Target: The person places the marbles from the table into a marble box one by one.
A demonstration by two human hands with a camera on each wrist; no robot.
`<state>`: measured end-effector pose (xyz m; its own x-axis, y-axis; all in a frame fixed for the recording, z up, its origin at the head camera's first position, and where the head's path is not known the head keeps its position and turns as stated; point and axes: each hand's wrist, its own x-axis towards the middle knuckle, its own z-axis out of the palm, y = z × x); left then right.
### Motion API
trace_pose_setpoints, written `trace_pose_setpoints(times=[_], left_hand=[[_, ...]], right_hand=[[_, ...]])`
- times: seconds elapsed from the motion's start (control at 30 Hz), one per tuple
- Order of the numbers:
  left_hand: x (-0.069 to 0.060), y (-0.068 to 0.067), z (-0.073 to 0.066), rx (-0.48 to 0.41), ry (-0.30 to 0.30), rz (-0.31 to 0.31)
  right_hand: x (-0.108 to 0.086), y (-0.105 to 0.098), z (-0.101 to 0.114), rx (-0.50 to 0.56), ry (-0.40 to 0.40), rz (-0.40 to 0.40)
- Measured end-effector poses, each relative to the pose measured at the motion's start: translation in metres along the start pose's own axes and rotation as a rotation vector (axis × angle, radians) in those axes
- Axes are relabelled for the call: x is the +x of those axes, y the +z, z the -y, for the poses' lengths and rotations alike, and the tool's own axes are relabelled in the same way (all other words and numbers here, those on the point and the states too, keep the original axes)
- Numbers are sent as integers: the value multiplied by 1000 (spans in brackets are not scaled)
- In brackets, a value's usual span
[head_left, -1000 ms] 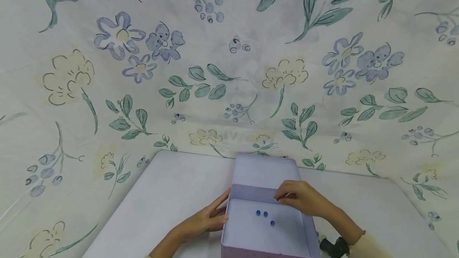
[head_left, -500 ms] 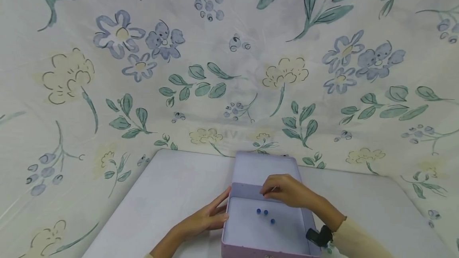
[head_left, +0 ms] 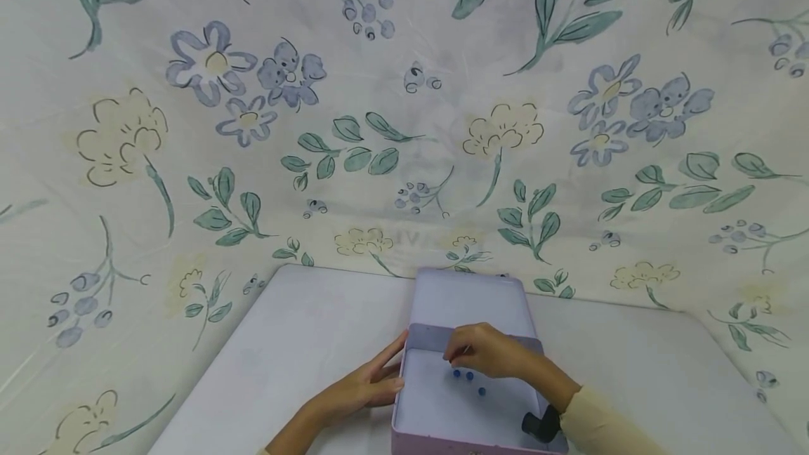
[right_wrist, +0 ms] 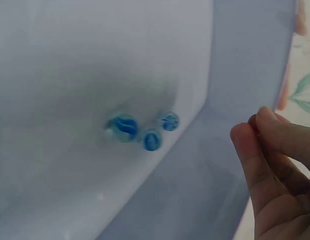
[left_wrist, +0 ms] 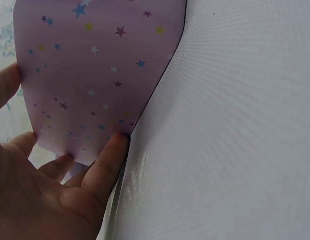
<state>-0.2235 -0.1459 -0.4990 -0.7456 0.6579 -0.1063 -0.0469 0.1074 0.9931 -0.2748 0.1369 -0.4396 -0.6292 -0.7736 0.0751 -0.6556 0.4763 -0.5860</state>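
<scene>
An open lilac box [head_left: 480, 434] stands on the white table, its lid folded back. Three clear marbles with blue swirls [right_wrist: 124, 128] lie on its floor. My right hand [head_left: 483, 351] is over the inside of the box, just above the marbles. Thumb and forefinger [right_wrist: 244, 142] pinch a small dark reddish thing [right_wrist: 252, 120], mostly hidden, whose kind I cannot make out. My left hand [head_left: 360, 392] rests against the box's left outer side with fingers spread. In the left wrist view, its fingers [left_wrist: 107, 162] touch the star-printed purple wall [left_wrist: 95, 75].
The box's lid [head_left: 470, 300] lies back toward the floral curtain [head_left: 379, 125]. White tabletop [head_left: 335, 321] extends on both sides. A black wrist camera [head_left: 541, 425] sits at the right sleeve, over the box's right wall.
My right hand has moved left over the box and then lower, toward the marbles, still pinching the small thing. The left hand and the marbles stay where they were.
</scene>
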Motion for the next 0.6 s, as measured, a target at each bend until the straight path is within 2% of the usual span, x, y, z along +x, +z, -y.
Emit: trace_pose_setpoints(times=[0.13, 0.37, 0.6], left_hand=[[0, -1, 1, -8, 5, 6], [0, -2, 3, -11, 12, 12], [0, -1, 1, 12, 5, -7]], right_hand=[[-1, 6, -6, 15, 41, 4], [-1, 9, -16, 26, 37, -13], [-1, 10, -23, -51, 90, 0]])
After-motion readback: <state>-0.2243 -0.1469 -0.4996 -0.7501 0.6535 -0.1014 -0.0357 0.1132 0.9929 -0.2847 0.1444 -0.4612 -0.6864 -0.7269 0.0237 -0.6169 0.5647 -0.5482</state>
